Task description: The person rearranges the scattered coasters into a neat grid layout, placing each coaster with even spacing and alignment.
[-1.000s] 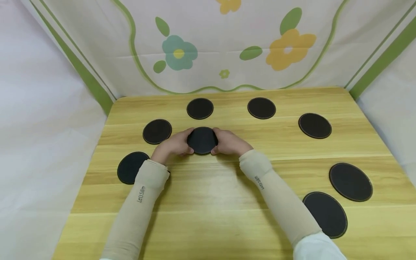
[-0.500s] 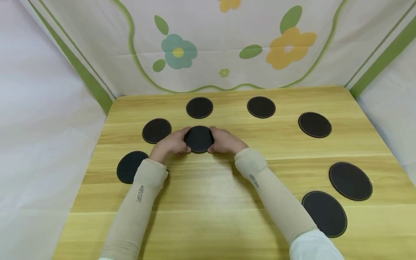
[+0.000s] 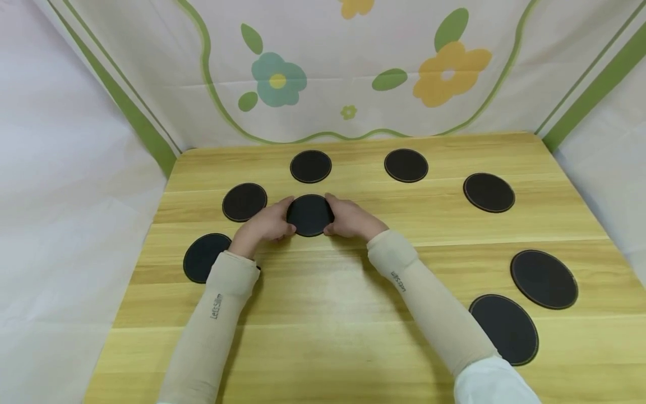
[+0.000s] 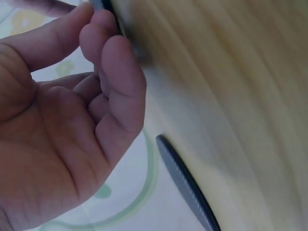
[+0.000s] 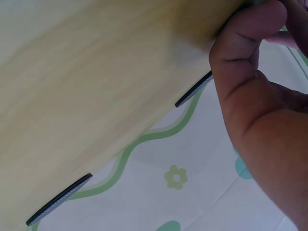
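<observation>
A round black coaster (image 3: pixel 310 215) lies flat between my two hands over the wooden table (image 3: pixel 323 314). My left hand (image 3: pixel 264 224) pinches its left edge, thumb on the near side and fingers on the far side. On the opposite edge my right hand (image 3: pixel 351 217) pinches it the same way. Both wrist views show the curled fingers of the left hand (image 4: pixel 62 120) and right hand (image 5: pixel 264 96) close to the tabletop, with most of the coaster hidden. Whether it touches the wood, I cannot tell.
Several like coasters form an arc: far left (image 3: pixel 244 202), back left (image 3: pixel 310 166), back right (image 3: pixel 406 165), right (image 3: pixel 489 192), front right (image 3: pixel 544 279). My left forearm partly covers one coaster (image 3: pixel 204 258), my right forearm another (image 3: pixel 507 331). A flowered cloth (image 3: pixel 323 67) hangs behind.
The coaster and both hands have shifted slightly to the left since a second ago, then stayed nearly still. The other coasters have kept their places.
</observation>
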A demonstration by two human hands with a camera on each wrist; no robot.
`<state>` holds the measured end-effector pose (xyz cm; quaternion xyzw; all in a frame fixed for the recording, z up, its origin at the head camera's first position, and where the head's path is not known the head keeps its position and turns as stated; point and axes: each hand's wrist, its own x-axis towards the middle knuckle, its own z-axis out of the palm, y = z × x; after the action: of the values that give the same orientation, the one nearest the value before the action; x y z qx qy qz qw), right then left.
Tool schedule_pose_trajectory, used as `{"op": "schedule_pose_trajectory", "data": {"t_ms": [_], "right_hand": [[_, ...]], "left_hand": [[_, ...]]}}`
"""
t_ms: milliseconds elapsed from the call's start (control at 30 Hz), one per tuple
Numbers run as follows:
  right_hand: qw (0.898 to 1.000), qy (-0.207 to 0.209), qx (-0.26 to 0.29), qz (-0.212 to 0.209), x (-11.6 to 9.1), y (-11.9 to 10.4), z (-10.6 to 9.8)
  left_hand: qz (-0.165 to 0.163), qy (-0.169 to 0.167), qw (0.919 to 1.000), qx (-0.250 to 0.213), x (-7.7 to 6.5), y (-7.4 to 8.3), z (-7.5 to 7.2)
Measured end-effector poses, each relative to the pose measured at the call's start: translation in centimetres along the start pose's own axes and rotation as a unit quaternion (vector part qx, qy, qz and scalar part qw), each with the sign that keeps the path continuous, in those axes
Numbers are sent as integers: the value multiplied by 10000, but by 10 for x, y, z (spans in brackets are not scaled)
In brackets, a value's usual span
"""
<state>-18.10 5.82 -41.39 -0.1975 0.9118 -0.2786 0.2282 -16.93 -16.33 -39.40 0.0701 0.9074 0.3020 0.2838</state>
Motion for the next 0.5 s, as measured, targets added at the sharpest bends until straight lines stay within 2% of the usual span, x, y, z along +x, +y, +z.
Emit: {"op": "schedule_pose_trajectory", "data": {"t_ms": [133, 233, 333, 500], "right_hand": [[9991, 243, 34, -339, -9, -3, 0], [9972, 363, 106, -645, -15, -11, 1], [9956, 339, 117, -870, -21, -23, 5], [9912, 199, -318, -1271, -24, -45, 21]], "left_hand": [[258, 503, 9979, 307, -17, -6, -5], [322, 790, 9955, 409, -33, -13, -11], [200, 911, 9949, 395, -52, -26, -16], [-11, 924, 9948, 430, -86, -53, -21]]}}
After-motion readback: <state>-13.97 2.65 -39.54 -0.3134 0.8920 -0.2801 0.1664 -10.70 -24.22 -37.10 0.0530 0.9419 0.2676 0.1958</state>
